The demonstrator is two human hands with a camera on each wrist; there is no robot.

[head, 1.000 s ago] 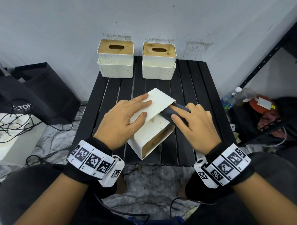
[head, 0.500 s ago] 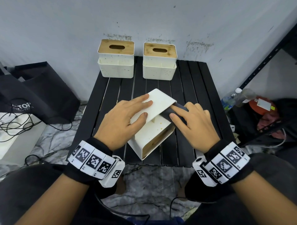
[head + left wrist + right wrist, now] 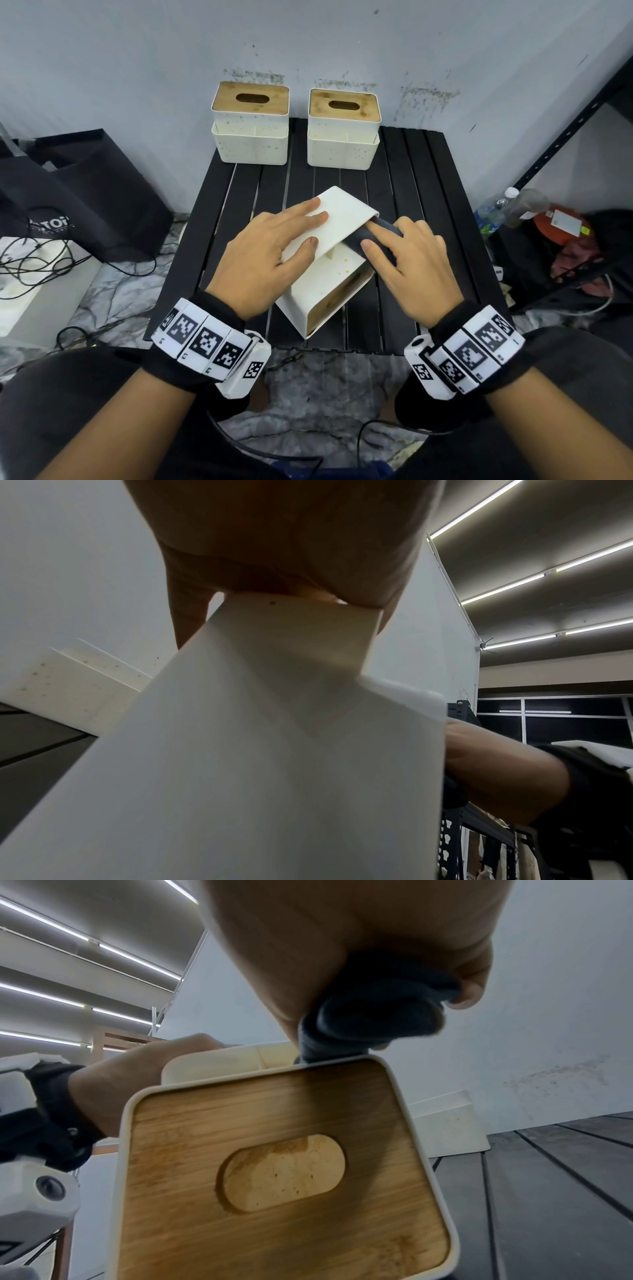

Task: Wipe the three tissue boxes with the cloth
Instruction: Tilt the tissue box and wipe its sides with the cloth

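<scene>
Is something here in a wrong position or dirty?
The near tissue box lies tipped on its side, lid toward the person, held by the left hand for wiping. Brown specks stain its side, and both back boxes.

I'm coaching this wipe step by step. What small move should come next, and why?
Probably slide the right hand with the dark cloth toward the body along the tipped tissue box's speckled side: the cloth sits at its far end, spots lie nearer, and the left hand braces it.
</scene>
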